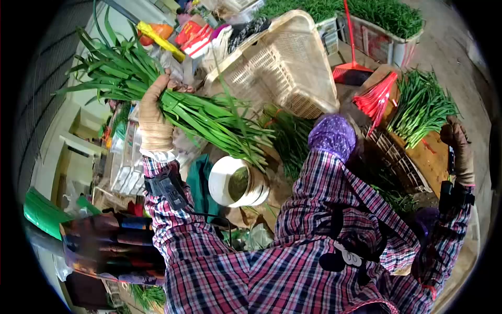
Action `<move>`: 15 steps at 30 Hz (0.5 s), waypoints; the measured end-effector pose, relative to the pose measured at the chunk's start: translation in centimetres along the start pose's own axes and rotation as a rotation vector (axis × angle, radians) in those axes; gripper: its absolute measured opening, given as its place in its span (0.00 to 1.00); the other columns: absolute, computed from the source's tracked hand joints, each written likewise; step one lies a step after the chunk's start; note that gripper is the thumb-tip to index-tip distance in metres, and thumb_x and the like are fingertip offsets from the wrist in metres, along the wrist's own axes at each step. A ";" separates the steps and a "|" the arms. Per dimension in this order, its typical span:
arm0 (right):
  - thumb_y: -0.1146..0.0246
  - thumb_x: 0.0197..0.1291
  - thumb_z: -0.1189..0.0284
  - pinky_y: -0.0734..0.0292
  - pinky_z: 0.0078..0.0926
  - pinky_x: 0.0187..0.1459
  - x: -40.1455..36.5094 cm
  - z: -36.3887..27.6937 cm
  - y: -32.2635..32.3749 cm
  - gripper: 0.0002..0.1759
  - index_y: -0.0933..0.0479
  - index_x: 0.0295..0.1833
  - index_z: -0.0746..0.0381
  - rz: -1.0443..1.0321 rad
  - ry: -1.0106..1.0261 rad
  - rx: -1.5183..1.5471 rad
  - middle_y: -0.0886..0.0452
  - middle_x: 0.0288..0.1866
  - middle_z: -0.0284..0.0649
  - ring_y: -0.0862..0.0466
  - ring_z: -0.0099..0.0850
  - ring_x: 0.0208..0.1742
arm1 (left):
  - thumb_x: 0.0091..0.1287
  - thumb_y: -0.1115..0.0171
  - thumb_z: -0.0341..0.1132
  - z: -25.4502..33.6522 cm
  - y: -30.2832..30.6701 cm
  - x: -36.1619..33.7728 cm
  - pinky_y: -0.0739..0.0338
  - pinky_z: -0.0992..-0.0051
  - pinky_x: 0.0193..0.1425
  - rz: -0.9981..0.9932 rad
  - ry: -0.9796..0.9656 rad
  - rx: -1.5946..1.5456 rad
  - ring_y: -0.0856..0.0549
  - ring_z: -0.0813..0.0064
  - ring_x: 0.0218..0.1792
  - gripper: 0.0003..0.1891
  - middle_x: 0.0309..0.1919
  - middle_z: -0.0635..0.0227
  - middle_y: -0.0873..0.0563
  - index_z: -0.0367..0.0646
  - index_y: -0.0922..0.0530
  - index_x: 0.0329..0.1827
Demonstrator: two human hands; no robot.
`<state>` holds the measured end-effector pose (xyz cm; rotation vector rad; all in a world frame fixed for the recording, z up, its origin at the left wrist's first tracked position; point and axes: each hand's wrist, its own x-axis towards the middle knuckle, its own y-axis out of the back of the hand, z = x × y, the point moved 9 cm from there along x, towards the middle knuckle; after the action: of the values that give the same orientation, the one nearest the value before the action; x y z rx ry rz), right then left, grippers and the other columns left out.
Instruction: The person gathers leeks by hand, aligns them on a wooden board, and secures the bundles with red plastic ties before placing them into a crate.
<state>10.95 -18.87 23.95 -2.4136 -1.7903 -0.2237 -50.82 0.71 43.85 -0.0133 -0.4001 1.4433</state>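
Note:
My left hand [157, 107], in a tan glove, is closed around a thick bunch of garlic chives [209, 118]. Leafy tips fan out to the upper left, and the stalk ends hang over a white bucket [225, 180] holding murky liquid. At the far right is my right hand [456, 137], also gloved, with curled fingers; I cannot make out what is in them. Close beside it, another bundle of chives [422, 107] lies on a wooden board [418, 162] with red ties [377, 99] next to it.
A large beige plastic crate [277, 57] lies tilted ahead. Green-filled crates [374, 39] stand behind it, near a red broom [353, 68]. More tied greens [287, 138] lie on the floor by my purple-covered knee [332, 137]. A wicker basket [400, 162] sits beneath the board.

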 end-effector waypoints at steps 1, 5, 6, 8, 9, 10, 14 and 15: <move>0.42 0.65 0.57 0.31 0.20 0.41 0.3 0.7 -0.6 0.24 0.26 0.58 0.64 -0.020 -0.021 -0.006 0.26 0.34 0.29 0.27 0.20 0.35 | 0.66 0.43 0.33 -0.7 3.3 -0.5 0.21 0.61 0.49 0.153 -0.021 0.121 0.22 0.71 0.30 0.13 0.27 0.69 0.25 0.35 0.27 0.50; 0.40 0.64 0.56 0.28 0.20 0.43 1.1 2.7 -0.7 0.25 0.26 0.59 0.62 0.018 -0.066 -0.053 0.23 0.38 0.30 0.24 0.19 0.37 | 0.64 0.39 0.36 -7.2 14.4 -2.5 0.20 0.71 0.35 0.468 0.283 0.006 0.20 0.70 0.25 0.09 0.26 0.66 0.21 0.39 0.24 0.32; 0.41 0.64 0.57 0.28 0.19 0.42 1.8 3.8 -0.6 0.25 0.27 0.59 0.62 0.024 -0.115 -0.066 0.23 0.37 0.30 0.24 0.19 0.37 | 0.64 0.40 0.36 -8.2 18.7 -3.6 0.20 0.70 0.36 0.585 0.206 0.152 0.20 0.70 0.26 0.08 0.27 0.66 0.21 0.38 0.23 0.34; 0.41 0.65 0.57 0.27 0.18 0.42 2.2 3.9 -1.5 0.26 0.28 0.61 0.63 -0.037 -0.178 -0.040 0.22 0.38 0.31 0.23 0.19 0.37 | 0.62 0.41 0.34 -10.5 25.7 -3.6 0.21 0.67 0.38 0.633 0.105 0.108 0.20 0.68 0.29 0.08 0.30 0.64 0.20 0.37 0.22 0.38; 0.41 0.65 0.57 0.27 0.18 0.42 2.4 4.4 -1.4 0.26 0.28 0.61 0.63 -0.049 -0.188 -0.046 0.22 0.38 0.31 0.23 0.19 0.37 | 0.61 0.42 0.33 -12.7 29.1 -5.0 0.22 0.67 0.38 0.771 0.180 -0.022 0.21 0.66 0.30 0.08 0.31 0.62 0.20 0.37 0.23 0.38; 0.41 0.65 0.57 0.28 0.17 0.41 2.6 5.4 -0.4 0.26 0.28 0.61 0.64 -0.018 -0.208 -0.036 0.22 0.38 0.31 0.24 0.19 0.37 | 0.61 0.42 0.33 -14.7 34.1 -5.4 0.22 0.67 0.39 0.752 0.181 -0.026 0.21 0.64 0.30 0.09 0.31 0.61 0.20 0.37 0.23 0.39; 0.42 0.65 0.57 0.27 0.17 0.43 2.9 6.3 -0.6 0.26 0.28 0.60 0.63 0.093 -0.270 -0.167 0.21 0.40 0.31 0.22 0.20 0.39 | 0.61 0.46 0.32 -19.4 48.0 -8.8 0.23 0.70 0.47 0.690 0.120 0.688 0.19 0.63 0.36 0.13 0.38 0.54 0.19 0.31 0.24 0.44; 0.41 0.65 0.56 0.27 0.18 0.44 3.2 6.4 -1.1 0.26 0.28 0.60 0.63 0.066 -0.297 -0.184 0.21 0.40 0.31 0.22 0.20 0.39 | 0.62 0.45 0.33 -19.5 46.7 -9.4 0.24 0.69 0.49 0.604 0.208 0.970 0.19 0.63 0.39 0.16 0.42 0.53 0.19 0.28 0.25 0.47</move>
<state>11.08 -14.35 18.27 -2.7544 -1.8752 -0.0228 -90.93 2.63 11.64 0.5303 0.5503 2.0811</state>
